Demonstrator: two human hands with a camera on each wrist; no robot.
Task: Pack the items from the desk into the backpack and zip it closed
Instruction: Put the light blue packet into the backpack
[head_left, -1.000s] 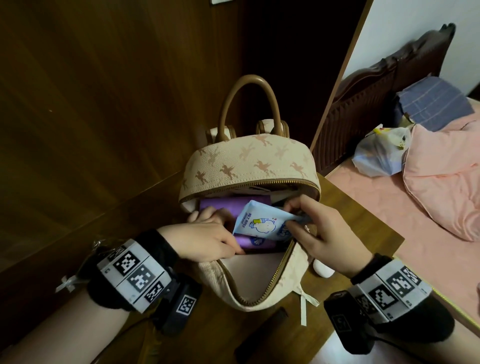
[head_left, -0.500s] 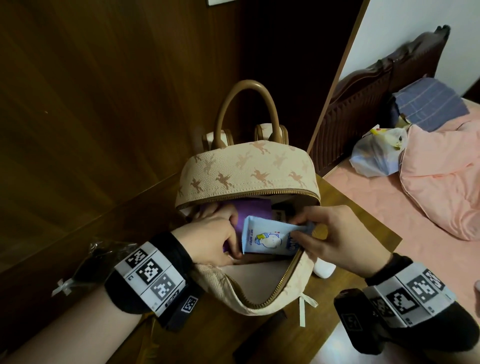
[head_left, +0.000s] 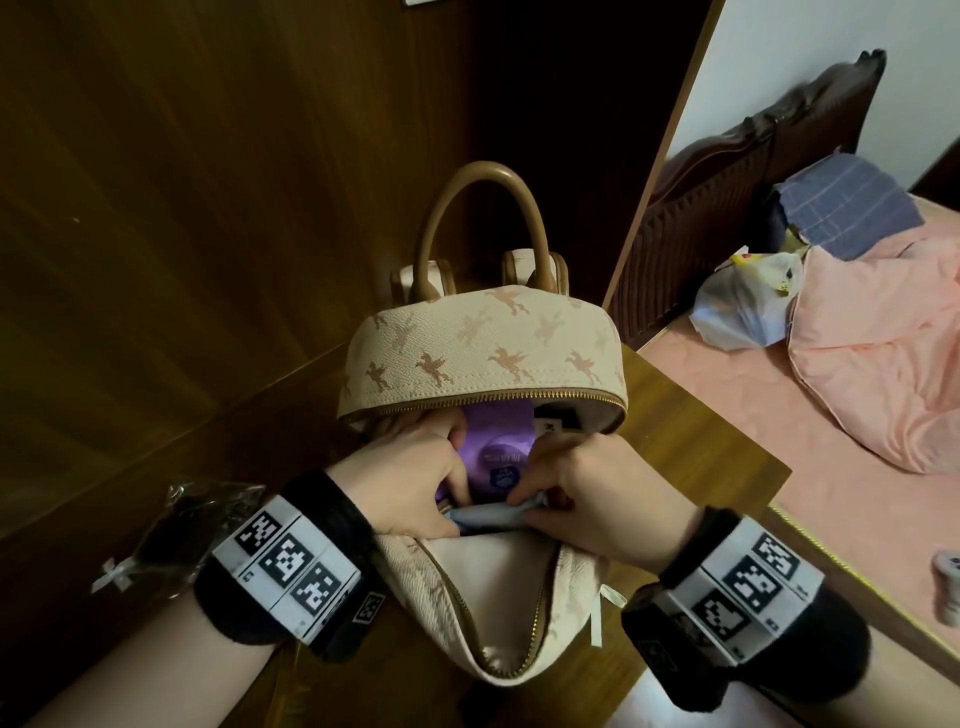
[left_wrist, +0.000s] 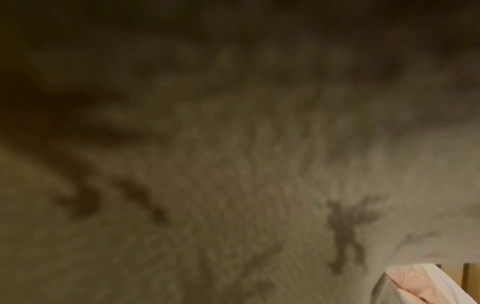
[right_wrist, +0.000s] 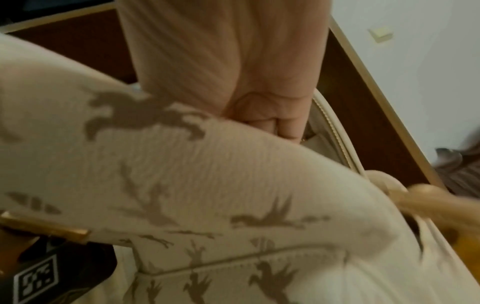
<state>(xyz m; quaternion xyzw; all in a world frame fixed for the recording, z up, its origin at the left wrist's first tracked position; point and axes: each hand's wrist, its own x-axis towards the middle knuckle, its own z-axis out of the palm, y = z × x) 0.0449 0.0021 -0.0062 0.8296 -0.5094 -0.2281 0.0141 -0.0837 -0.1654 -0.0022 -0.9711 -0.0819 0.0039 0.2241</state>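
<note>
A cream backpack (head_left: 483, 353) with a horse print and a tan handle (head_left: 483, 208) stands on the wooden desk (head_left: 696, 431), its zip wide open. A purple pack (head_left: 501, 447) lies inside. My right hand (head_left: 587, 493) pinches a light blue pack (head_left: 493, 515), now low in the mouth behind the front panel. My left hand (head_left: 415, 483) has its fingers curled over the left rim of the opening, beside the purple pack. The left wrist view is filled by blurred backpack fabric (left_wrist: 259, 185). In the right wrist view my right hand's fingers (right_wrist: 280, 127) dip behind the backpack's front panel (right_wrist: 182, 185).
A clear cellophane bag (head_left: 171, 525) with something dark in it lies on the desk at my left wrist. Dark wood panels rise behind and to the left. The desk ends just right of the backpack, where a bed holds a pink quilt (head_left: 883, 353) and a plastic bag (head_left: 743, 306).
My right hand has pushed the light blue pack down into the backpack, so only its top edge shows. My left hand has shifted deeper into the opening.
</note>
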